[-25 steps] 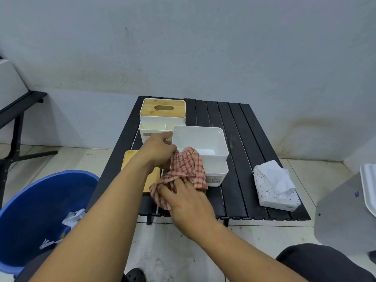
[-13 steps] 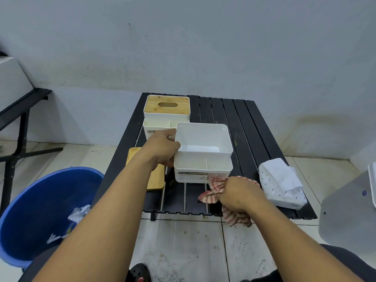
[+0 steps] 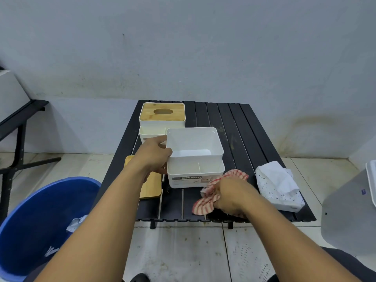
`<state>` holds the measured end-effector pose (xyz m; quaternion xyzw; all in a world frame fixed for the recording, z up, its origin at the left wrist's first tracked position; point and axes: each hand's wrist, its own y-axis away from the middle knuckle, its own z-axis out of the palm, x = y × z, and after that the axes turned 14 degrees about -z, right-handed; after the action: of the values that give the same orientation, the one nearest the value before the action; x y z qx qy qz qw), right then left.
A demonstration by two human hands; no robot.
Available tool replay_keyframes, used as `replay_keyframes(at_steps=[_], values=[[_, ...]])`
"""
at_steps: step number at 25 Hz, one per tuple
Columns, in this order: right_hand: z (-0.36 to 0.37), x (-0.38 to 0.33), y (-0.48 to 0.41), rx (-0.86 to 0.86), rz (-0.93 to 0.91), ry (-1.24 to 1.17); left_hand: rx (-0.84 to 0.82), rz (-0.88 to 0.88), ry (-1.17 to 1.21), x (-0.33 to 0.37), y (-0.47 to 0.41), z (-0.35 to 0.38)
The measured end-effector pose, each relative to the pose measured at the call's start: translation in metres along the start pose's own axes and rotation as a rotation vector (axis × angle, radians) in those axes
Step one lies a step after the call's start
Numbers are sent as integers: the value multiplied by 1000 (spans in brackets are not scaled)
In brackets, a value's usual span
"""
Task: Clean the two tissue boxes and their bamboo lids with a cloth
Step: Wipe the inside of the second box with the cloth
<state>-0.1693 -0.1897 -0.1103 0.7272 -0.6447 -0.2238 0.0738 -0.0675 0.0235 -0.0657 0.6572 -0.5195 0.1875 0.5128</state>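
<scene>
An open white tissue box [image 3: 195, 157] labelled "TISSUE HOLDER" stands on the black slatted table [image 3: 244, 139]. My left hand [image 3: 154, 155] grips its left rim. My right hand [image 3: 232, 194] holds a bunched red-and-white checked cloth [image 3: 209, 198] against the table, touching the box's front right corner. A loose bamboo lid [image 3: 150, 188] lies flat left of the box, partly under my left arm. Behind stands a second white tissue box [image 3: 154, 129] with its bamboo lid [image 3: 162, 111] on.
A soft pack of white tissues [image 3: 278, 186] lies at the table's right front. A blue bin [image 3: 40, 220] with crumpled paper stands on the floor at left. A grey object [image 3: 350, 216] is at the right edge. A black bench frame [image 3: 18, 127] is far left.
My right hand took the cloth off the box's front left and carried it down and right to the table by the front right corner. The left hand stays on the rim.
</scene>
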Motion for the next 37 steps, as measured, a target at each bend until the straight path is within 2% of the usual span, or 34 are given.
replay_keyframes(at_steps=[3, 9, 13, 18, 21, 24, 26, 29, 33, 37], values=[[-12, 25, -13, 34, 82, -30, 10, -2, -26, -1, 0, -3], [-24, 50, -52, 122, 74, -1, -23, -4, -41, 0, 8, -4], [-38, 70, -89, 97, 30, 6, -24, 17, -77, 1, 23, 2], [-59, 91, -137, 70, -50, 33, -31, 20, -270, 7, 39, 1], [-78, 94, -155, 154, -106, -8, -55, 4, -322, 11, 32, -5], [-88, 103, -177, 292, 20, 105, -73, -47, -344, 14, 18, -12], [-95, 105, -191, 233, 101, 198, -101, -84, -334, 16, 14, -15], [-106, 100, -203, 50, 102, 229, -119, -91, -334, 15, 12, -14], [-101, 79, -172, 81, 87, 247, -111, -63, -310, 10, 9, -14], [-75, 53, -108, 81, 135, 141, -85, -38, -273, 4, 12, -18]])
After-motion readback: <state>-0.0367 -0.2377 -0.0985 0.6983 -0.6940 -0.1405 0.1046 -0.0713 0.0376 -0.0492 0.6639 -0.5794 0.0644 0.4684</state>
